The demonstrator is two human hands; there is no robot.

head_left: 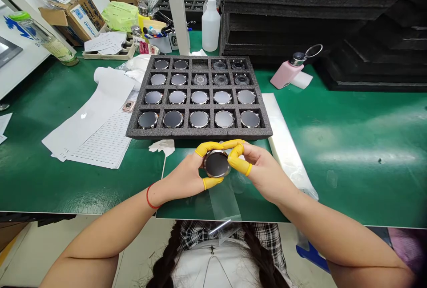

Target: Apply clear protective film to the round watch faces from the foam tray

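Between foam tray [200, 133] and table edge [187, 217], both hands [187, 173] [263, 172], fingers curled, hold one round watch [216, 164].

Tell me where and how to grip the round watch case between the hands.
Best pinch the watch case by its shiny rim, probably from the left, as the left hand does: its round outline offers opposite edges, and the right hand is at the right side.
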